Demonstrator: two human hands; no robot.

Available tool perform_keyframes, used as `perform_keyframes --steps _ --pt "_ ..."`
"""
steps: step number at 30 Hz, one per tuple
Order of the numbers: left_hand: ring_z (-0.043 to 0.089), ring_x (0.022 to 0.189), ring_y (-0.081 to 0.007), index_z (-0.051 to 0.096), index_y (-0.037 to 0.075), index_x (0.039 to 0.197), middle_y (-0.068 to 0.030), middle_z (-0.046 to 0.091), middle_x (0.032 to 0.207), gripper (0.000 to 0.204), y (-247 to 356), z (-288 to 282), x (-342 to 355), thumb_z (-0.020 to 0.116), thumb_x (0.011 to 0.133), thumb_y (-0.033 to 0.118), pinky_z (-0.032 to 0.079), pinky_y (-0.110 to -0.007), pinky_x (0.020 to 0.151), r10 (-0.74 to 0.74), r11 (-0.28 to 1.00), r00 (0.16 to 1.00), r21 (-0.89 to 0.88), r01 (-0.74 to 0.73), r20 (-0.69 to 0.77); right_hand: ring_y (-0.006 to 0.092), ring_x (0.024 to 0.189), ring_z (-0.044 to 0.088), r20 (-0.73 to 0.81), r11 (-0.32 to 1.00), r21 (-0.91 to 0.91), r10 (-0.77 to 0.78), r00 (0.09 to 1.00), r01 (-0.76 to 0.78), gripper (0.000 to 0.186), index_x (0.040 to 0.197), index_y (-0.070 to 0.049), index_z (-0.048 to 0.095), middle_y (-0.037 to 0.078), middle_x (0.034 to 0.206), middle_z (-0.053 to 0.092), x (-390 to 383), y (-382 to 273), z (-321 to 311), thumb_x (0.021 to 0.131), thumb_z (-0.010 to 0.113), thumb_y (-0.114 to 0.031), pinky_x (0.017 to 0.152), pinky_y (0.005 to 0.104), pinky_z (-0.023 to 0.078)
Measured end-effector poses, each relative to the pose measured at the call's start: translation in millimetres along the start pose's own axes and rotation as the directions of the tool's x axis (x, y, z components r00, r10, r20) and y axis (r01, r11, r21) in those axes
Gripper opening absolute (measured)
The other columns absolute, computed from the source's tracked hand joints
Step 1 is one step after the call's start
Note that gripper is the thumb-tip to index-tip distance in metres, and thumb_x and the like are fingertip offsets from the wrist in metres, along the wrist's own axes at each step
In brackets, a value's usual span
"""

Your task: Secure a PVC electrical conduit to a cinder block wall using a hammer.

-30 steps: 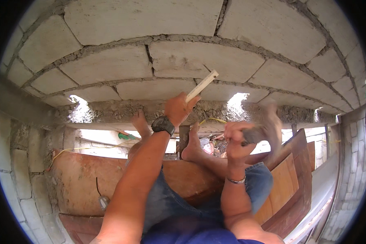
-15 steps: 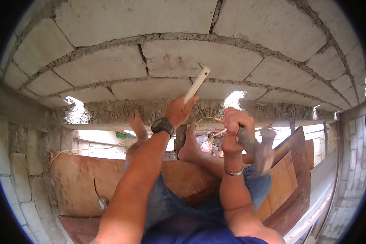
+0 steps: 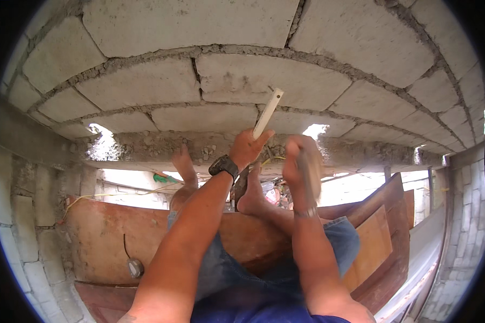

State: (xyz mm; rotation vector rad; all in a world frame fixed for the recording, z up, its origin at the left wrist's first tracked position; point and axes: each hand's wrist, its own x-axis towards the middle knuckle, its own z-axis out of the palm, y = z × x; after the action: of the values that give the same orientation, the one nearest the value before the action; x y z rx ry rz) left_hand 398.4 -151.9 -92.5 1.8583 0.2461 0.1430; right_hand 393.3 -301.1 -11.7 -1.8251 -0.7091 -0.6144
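Observation:
My left hand (image 3: 247,147) is closed around a pale, narrow flat strip (image 3: 269,112) with a small hole near its far end. The strip slants up and to the right in front of the block wall (image 3: 226,75); its lower end is hidden in my grip. Just to the right, my right hand (image 3: 294,156) is closed on a hammer (image 3: 311,175), badly smeared by motion. The hammer now stands nearly upright along the fingers and wrist. Below both hands runs a rough concrete ledge (image 3: 210,146) with loose crumbs of mortar.
Bright gaps (image 3: 103,145) open at the wall's foot. My bare feet (image 3: 250,194) rest near the ledge, above brown wooden panels (image 3: 118,226). A tape-measure-like round object (image 3: 135,267) lies on the left panel. A yellow cord (image 3: 118,194) crosses at left. Block walls (image 3: 27,226) stand either side.
My right hand has moved up and left, and the hammer has swung from the right of the wrist to nearly upright. The left hand keeps the strip, with a slight shift right in view.

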Motion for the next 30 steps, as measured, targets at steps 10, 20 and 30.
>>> perform_keyframes --steps 10,20,30 --pt "0.037 0.049 -0.0063 0.052 0.004 0.065 0.0042 0.041 0.054 0.044 23 10 -7 0.064 0.088 0.040 0.031 -0.028 0.043 -0.070 0.979 0.997 -0.191 0.075 0.031 0.0158 0.060 0.054 -0.191 0.997 0.071 -0.015 0.981 0.029 0.017 0.081 0.000 0.058 0.006 0.066 0.059 8 -23 -10 0.086 0.064 -0.016 0.058 0.0279 0.044" --pt "0.044 0.045 -0.0130 0.053 0.003 0.061 -0.0020 0.046 0.049 0.051 29 16 -9 0.061 0.088 0.044 0.037 -0.033 0.044 -0.076 0.983 0.997 -0.170 0.071 -0.023 0.0145 0.064 0.055 -0.182 0.894 0.422 -0.077 0.980 0.148 0.021 0.097 0.002 0.052 0.008 0.072 0.056 30 -48 -18 0.087 0.065 -0.011 0.060 0.0299 0.045" --pt "0.047 0.044 -0.0173 0.055 -0.001 0.064 -0.0083 0.048 0.048 0.051 24 16 -6 0.061 0.088 0.044 0.039 -0.036 0.045 -0.056 0.985 0.998 -0.166 0.052 -0.020 0.0125 0.065 0.056 -0.047 0.933 0.026 0.361 0.931 -0.360 0.018 0.093 0.002 0.059 0.006 0.072 0.061 24 -19 -23 0.085 0.067 -0.012 0.057 0.0243 0.044"
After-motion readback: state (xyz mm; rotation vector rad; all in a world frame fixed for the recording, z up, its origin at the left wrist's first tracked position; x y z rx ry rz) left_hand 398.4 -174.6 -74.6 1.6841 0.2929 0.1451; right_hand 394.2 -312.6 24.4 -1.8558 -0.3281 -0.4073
